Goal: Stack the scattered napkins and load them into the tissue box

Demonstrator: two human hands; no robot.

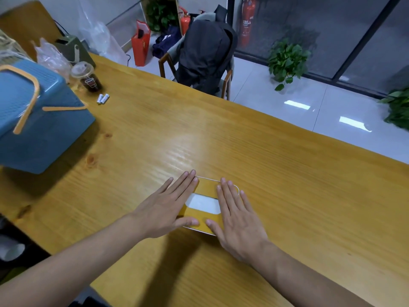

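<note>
Tissue box (pixel 207 185) sits on the wooden table (pixel 276 165), near the person's edge and a little right of the middle of the view; its lid is yellow-brown, close to the tabletop's colour, with a thin white rim; a rounded slot in the lid shows white napkins (pixel 202 202) inside the box; left hand (pixel 167 208) lies flat on the left end of the lid, fingers straight and close together, pointing away from the person, thumb stretched along the near edge; right hand (pixel 238 220) lies flat on the right end in the same manner, fingers straight and slightly spread, thumb reaching in toward the other thumb; the two thumb tips are near each other but apart; neither hand grips anything, both simply rest on the lid, with the slot uncovered between them; a blue basket (pixel 39 129) with orange handles stands at the far left of the table; beyond it are a clear lidded cup (pixel 87 77) holding a dark drink, small white cylinders (pixel 103 99) just beside the cup, and a crinkled plastic bag (pixel 51 55); across the table a dark backpack (pixel 205 54) rests on a wooden chair (pixel 163 65); on the tiled floor behind stand a red paper bag (pixel 140 44), a red fire extinguisher (pixel 247 21) and a potted plant (pixel 287 60)
</note>
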